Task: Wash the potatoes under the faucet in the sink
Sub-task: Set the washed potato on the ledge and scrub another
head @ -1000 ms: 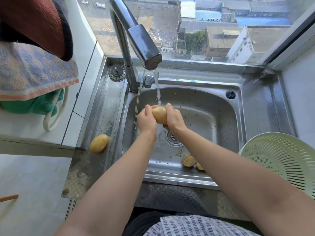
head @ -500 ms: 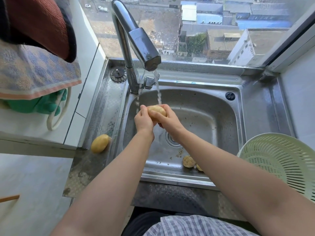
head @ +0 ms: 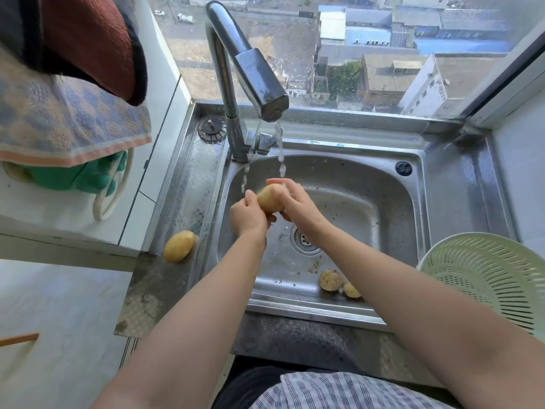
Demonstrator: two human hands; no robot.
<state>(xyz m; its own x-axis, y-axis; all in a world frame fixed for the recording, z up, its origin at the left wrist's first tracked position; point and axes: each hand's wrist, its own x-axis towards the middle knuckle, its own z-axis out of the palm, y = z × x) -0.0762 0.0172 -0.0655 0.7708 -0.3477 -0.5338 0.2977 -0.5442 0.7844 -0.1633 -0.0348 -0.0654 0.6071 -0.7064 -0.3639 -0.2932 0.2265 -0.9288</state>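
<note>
A yellow potato (head: 269, 197) is held over the steel sink (head: 383, 184), just below the running faucet (head: 259, 84). My left hand (head: 247, 215) grips its near left end. My right hand (head: 298, 203) wraps round its right side, fingers curled over the top. Water falls onto the potato and my right fingers. Two dirty potatoes (head: 331, 280) lie at the sink's front, partly hidden by my right forearm. Another clean-looking potato (head: 178, 245) lies on the steel ledge to the left of the sink.
A pale green colander (head: 486, 273) sits on the counter at the right. A sink plug (head: 211, 129) rests beside the faucet base. Towels (head: 70, 119) and green gloves (head: 73, 175) hang at the left. A window runs behind the sink.
The potato has been turned between my hands under the stream, and my right fingers have shifted over its top. Both hands stay in about the same place.
</note>
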